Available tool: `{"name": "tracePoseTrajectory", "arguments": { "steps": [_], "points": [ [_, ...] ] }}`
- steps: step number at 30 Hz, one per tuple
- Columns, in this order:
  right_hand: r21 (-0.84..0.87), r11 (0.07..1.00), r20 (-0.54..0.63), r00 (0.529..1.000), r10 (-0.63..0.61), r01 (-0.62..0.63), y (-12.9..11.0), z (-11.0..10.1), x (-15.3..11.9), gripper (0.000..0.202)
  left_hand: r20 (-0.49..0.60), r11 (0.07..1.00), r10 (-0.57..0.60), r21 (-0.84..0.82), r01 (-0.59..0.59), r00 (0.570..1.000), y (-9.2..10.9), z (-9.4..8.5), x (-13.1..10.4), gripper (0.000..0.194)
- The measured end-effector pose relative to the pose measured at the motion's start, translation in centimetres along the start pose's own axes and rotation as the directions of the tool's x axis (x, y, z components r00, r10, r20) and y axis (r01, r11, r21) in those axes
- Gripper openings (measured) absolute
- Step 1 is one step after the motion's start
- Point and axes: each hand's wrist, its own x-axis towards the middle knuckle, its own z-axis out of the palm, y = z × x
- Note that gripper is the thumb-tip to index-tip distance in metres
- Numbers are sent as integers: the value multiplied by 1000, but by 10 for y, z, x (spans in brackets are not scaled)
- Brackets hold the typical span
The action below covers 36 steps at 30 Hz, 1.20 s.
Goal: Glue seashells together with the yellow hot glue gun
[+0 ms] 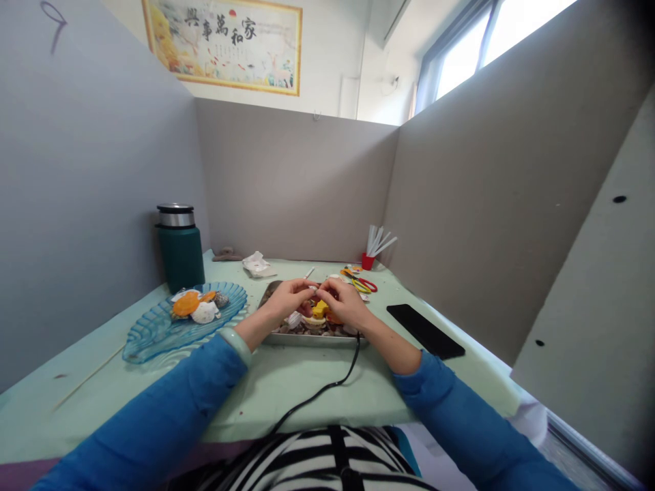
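Note:
My left hand (291,298) and my right hand (342,300) meet above a metal tray (307,339). Their thumbs and fingertips are pinched together around something small and whitish (314,289), too small to name. Under the hands, the tray holds shells and pebbles (294,320) in brown and white tones. A yellow object (320,310) lies among them, partly hidden by my fingers. Just behind the left hand a thin white stick (309,273) pokes up. From the tray's right side a black cord (327,387) runs down to the table's front edge.
At left, a blue plate (146,341) holds shells (188,305), with a green flask (180,252) behind and a thin wooden stick (86,377) nearby. Crumpled tissue (257,264), pliers (362,282) and a red cup (367,261) of white sticks stand behind; a black phone-like slab (424,331) lies right. Grey partitions enclose the table.

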Motion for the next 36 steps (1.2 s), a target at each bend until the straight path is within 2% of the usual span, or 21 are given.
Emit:
{"name": "tracePoseTrajectory", "arguments": {
  "steps": [9,21,36],
  "points": [
    [18,999,52,998,42,-43,-7,-3,-2,24,37,998,49,32,-50,998,0,0,-1,32],
    [1,1000,84,996,28,-28,-4,-2,-1,24,53,996,62,57,-65,997,-1,-1,0,28],
    [-27,998,118,992,54,-51,-10,-6,-1,25,60,975,92,198,-103,994,-7,-3,2,22]
  ]
}}
